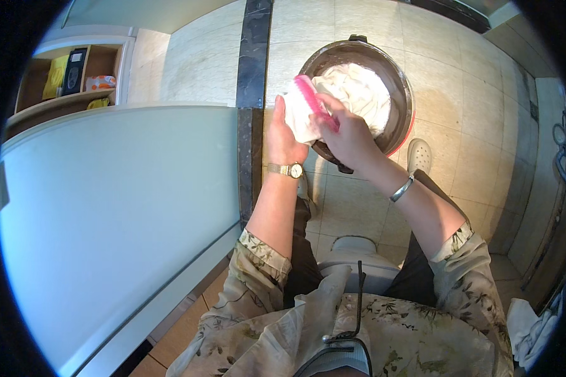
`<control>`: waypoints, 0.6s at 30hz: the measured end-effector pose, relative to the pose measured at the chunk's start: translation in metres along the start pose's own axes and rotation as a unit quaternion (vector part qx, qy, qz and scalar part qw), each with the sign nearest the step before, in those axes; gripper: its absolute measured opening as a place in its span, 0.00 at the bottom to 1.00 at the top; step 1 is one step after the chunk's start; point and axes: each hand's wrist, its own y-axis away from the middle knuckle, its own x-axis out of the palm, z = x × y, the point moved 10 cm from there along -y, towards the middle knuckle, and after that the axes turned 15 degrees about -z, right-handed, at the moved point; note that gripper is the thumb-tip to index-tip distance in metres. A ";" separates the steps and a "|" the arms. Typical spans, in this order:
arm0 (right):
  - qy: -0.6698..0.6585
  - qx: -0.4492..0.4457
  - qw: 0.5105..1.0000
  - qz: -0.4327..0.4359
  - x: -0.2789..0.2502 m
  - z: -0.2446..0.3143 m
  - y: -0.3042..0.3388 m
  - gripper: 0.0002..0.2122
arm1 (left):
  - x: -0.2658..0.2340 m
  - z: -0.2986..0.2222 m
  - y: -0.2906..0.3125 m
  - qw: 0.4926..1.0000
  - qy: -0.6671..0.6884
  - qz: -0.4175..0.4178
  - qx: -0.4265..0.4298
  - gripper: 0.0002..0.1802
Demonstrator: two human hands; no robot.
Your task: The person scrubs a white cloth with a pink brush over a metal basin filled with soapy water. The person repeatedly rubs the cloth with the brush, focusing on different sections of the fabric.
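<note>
Both forearms reaching forward from the lower edge, bare below rolled floral sleeves, converging over the near rim of a round dark basin (404,94) on the tiled floor.

Left hand (284,129): raised upright, back of the hand toward the camera, wristwatch (287,169) at the wrist, fingers curled together around a bunched fold of white cloth (358,94), thumb side hidden behind the fabric. Held fold lifted above the basin's left rim; the remaining cloth heaped inside the basin, filling most of it.

Right hand (349,135): angled in from the right, wrist bent down, silver bangle (401,188) on the forearm, fingers closed tightly around the handle of a pink scrubbing brush (314,97). Brush head pressed against the cloth fold held by the left hand, bristles facing the fabric, exact fingertip placement hidden under the hand.

Hands touching or nearly touching across the cloth. A white clog (419,154) just beside the basin, lower right. A pale stool (358,257) beneath the body. A large white panel (107,220) filling the left side.
</note>
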 end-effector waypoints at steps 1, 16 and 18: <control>-0.056 0.047 0.997 -0.001 0.000 -0.007 -0.005 0.23 | 0.003 0.005 0.003 1.000 -0.003 0.007 -0.012 0.25; 0.244 -0.083 0.966 0.009 -0.008 0.011 -0.006 0.16 | 0.006 0.034 0.013 0.999 -0.008 -0.019 -0.033 0.25; 0.182 -0.185 0.966 0.015 0.017 0.026 0.019 0.14 | -0.005 0.016 -0.001 0.993 0.051 0.092 -0.062 0.26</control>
